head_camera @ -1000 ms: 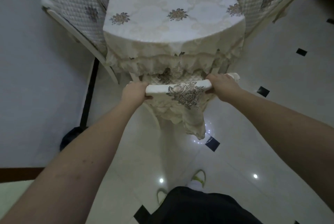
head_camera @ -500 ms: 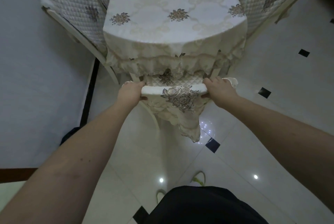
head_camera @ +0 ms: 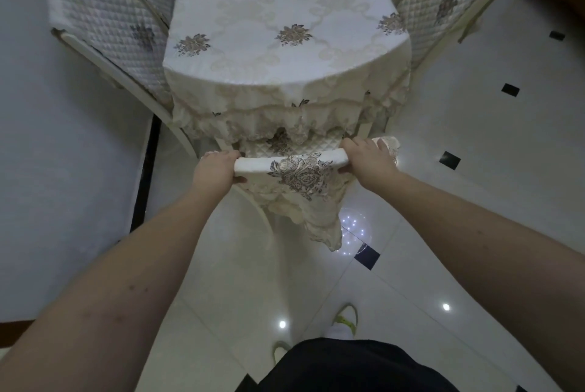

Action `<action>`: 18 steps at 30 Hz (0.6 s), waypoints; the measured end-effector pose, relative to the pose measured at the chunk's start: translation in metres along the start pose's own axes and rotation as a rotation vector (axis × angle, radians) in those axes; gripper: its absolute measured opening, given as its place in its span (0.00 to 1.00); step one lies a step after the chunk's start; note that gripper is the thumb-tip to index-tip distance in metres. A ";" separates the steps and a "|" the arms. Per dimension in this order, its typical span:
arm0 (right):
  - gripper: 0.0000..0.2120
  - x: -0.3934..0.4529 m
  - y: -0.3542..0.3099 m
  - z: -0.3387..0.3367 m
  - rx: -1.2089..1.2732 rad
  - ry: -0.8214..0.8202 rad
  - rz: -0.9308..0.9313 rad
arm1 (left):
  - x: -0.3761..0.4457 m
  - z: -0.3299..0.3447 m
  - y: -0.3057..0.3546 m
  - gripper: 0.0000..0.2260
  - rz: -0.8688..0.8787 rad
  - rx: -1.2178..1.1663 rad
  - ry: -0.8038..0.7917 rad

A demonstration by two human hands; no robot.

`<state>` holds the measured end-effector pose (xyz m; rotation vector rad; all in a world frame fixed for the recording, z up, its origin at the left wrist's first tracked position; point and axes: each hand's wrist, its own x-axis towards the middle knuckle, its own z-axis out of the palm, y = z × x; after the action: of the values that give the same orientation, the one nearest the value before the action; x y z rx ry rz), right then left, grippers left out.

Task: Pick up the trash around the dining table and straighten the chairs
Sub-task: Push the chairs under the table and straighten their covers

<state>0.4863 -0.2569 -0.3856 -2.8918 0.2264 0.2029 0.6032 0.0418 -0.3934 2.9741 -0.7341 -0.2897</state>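
The near chair (head_camera: 285,166) shows only its top rail and draped cover; its seat and front legs lie hidden under the tablecloth (head_camera: 278,113) that hangs off the counter (head_camera: 285,27). The fingers of the left hand (head_camera: 217,171) and the right hand (head_camera: 368,160) curl over the far side of the rail, out of sight. The counter's far end and both side chairs (head_camera: 107,30) (head_camera: 443,2) are cut off by the top edge. The person's feet are partly hidden behind dark clothing (head_camera: 348,366).
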 end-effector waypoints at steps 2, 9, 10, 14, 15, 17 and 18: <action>0.21 0.000 -0.001 -0.001 -0.017 0.012 -0.002 | 0.000 -0.002 0.001 0.18 0.001 0.011 0.001; 0.21 -0.004 -0.006 -0.002 -0.047 0.016 0.001 | -0.002 0.001 0.001 0.17 -0.005 0.013 0.025; 0.22 -0.003 -0.006 -0.002 -0.037 0.009 0.012 | -0.001 0.003 0.000 0.18 -0.008 0.009 0.030; 0.22 -0.001 -0.004 -0.001 0.010 0.003 0.036 | 0.005 0.008 -0.003 0.18 -0.014 0.002 0.043; 0.22 -0.001 -0.003 -0.001 0.022 0.006 0.036 | 0.006 0.009 -0.004 0.18 -0.014 0.003 0.046; 0.21 -0.001 -0.002 -0.002 0.050 0.004 0.037 | 0.007 0.011 -0.004 0.19 -0.013 0.011 0.058; 0.21 -0.001 -0.001 -0.002 0.058 -0.002 0.034 | 0.007 0.012 -0.004 0.19 -0.015 0.013 0.065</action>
<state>0.4860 -0.2568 -0.3831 -2.8314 0.2771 0.2019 0.6089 0.0417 -0.4066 2.9863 -0.7092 -0.1885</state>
